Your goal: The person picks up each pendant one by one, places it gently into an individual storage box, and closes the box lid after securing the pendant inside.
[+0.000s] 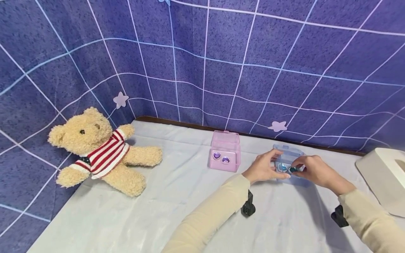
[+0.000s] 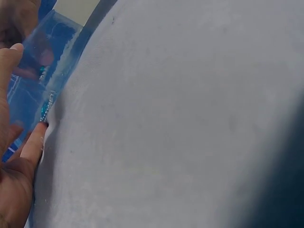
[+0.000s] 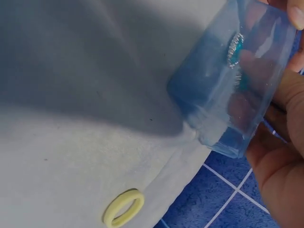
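Observation:
A clear blue plastic box point(image 1: 295, 180) with its lid up stands on the white cloth. My left hand point(image 1: 262, 167) grips its left side, thumb at the front rim and fingers toward the raised lid. Inside the box lies a light-blue gem piece point(image 1: 282, 168) with a silver beaded border, also seen through the wall in the right wrist view. My right hand point(image 1: 319, 171) reaches into the box from the right and pinches a darker teal gem piece point(image 1: 292, 169) between thumb and fingers, partly covering it.
Left of the hands, an opened pink box point(image 1: 228, 166) holds two purple gem pieces point(image 1: 216, 155). A teddy bear point(image 1: 107, 154) in a striped sweater leans at the far left. A cream container point(image 1: 376, 172) stands at right. A pale yellow ring point(image 3: 124, 209) shows in the right wrist view.

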`<state>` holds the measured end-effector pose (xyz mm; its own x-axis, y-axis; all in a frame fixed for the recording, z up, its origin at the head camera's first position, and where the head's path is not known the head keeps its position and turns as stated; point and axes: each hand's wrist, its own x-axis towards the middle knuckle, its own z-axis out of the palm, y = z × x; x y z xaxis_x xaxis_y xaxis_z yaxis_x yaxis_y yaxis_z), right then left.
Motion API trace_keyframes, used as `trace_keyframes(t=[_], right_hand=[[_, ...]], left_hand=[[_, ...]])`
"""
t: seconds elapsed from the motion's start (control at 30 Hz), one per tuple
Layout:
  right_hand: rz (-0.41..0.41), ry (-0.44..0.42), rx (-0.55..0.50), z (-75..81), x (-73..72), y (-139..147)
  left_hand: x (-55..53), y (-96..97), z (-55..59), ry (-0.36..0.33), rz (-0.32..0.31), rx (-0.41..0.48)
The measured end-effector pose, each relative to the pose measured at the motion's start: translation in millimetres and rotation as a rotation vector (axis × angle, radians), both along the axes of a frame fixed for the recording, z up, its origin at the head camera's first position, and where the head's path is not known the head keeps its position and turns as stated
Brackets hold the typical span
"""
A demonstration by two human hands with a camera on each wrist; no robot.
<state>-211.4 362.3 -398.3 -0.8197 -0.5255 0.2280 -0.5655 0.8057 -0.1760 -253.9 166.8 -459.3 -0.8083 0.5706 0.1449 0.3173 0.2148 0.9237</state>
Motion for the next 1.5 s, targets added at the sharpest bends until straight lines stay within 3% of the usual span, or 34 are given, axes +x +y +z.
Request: trace_keyframes(t=[0.23, 0.7, 1.07, 1.2, 1.3, 1.37, 1.43, 1.5], right_hand=[[0.033, -0.088, 0.071, -3.0, -6.4, 1.5], [0.067, -0.083, 0.022, -13.1, -6.0, 1.4], [0.007, -0.107, 0.065, -0.5, -6.5, -5.2], [-0.100, -0.061, -0.007, 12.7, -4.3, 1.3], [-0.271, 0.020, -0.119, 17.9, -4.4, 8.2], [-0.426, 0.037, -0.211, 16.4, -4.4, 11.9], [-0.573, -0.026, -0.330, 11.2, -5.3, 13.7], [-0.651, -0.189, -0.536, 3.0, -7.0, 13.4]], left_hand=[[2.7, 1.5, -0.5, 0.000, -0.003, 0.008], [4.8, 0.4, -4.1, 0.008, -0.005, 0.001], [0.3, -1.6, -4.6, 0.003, -0.003, 0.018], [0.2, -0.1, -5.0, -0.009, -0.010, 0.029], [-0.2, 0.4, -4.7, -0.005, -0.009, 0.034], [-0.4, 0.5, -4.3, -0.001, -0.008, 0.034], [-0.6, 0.5, -4.0, 0.002, -0.007, 0.033], [-0.9, 0.1, -4.2, 0.002, -0.004, 0.029]])
